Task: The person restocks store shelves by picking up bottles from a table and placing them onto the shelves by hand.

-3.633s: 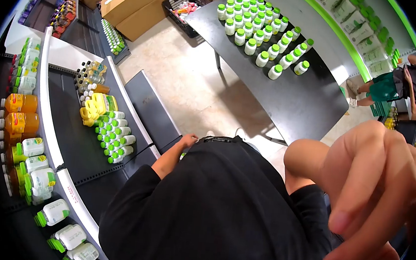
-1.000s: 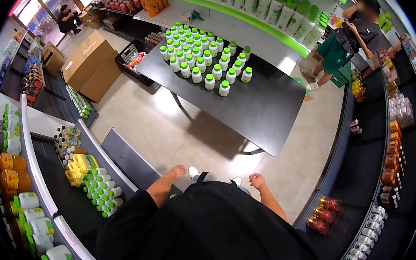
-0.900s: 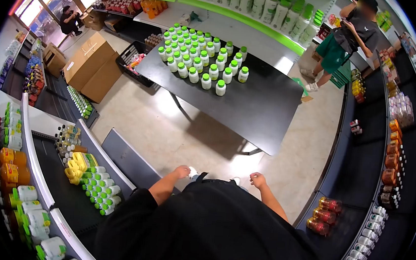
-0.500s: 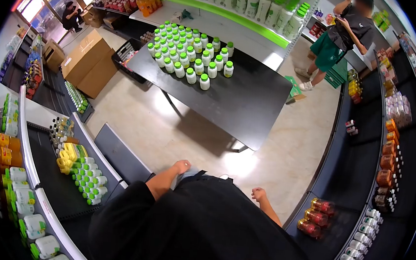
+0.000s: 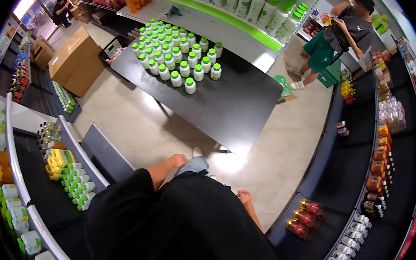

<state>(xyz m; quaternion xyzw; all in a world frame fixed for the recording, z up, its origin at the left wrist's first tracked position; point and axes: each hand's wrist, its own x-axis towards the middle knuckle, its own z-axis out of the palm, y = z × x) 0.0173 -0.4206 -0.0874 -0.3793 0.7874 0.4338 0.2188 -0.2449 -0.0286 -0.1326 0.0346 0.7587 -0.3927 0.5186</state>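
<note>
My left hand (image 5: 179,160) hangs beside my raised thigh, fingers curled in and nothing visible in it. Low on the other side, my right hand (image 5: 244,196) hangs over the floor, its fingers loosely apart and holding nothing I can see. Ahead is a dark table (image 5: 234,107) with several white bottles with green caps (image 5: 190,86) standing in rows on its left part. Neither hand touches the table or the bottles.
Shelves (image 5: 31,174) on the left hold yellow jugs (image 5: 59,161) and bottles. Right shelves (image 5: 328,165) hold red jars (image 5: 304,217). A cardboard box (image 5: 75,61) and a black crate (image 5: 112,50) lie beyond the table. A person (image 5: 342,38) stands back right; another crouches far left.
The large raised hand seen at the right in the oldest frame is gone from there; both hands now hang low. The table and shelves have shifted left in view, and my leg has come forward.
</note>
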